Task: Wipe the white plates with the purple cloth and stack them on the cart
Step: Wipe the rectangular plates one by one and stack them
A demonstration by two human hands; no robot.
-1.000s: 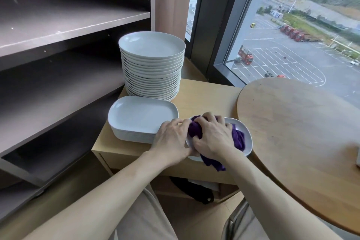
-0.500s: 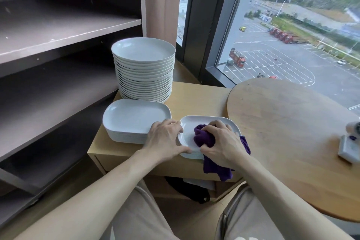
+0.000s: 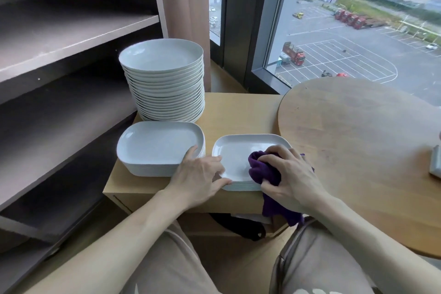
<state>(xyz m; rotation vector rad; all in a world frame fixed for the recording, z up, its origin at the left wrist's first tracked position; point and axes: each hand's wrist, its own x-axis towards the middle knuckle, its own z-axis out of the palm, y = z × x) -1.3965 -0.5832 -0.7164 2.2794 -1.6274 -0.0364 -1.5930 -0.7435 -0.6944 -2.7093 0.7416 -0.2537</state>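
**Wiping a white plate at the cart's front edge**

To the left, dark shelving (image 3: 71,38); to the right, a round wooden table (image 3: 358,150), just beside the light wooden cart (image 3: 238,112). At the cart's far left corner, a tall stack of round plates (image 3: 164,93); in front of it, a low stack of rectangular plates (image 3: 157,145). Just beside that, at the front edge, the white plate (image 3: 238,150) atop a few more of its kind. Steadies that plate's left rim with the left hand (image 3: 198,179), fingers loosely spread, thumb along the front corner, nothing gripped. With the right hand (image 3: 293,179), fingers curled round it, clutches the bunched purple cloth (image 3: 262,169) and presses it onto the plate's right half, with a loose end hanging over the cart's front.
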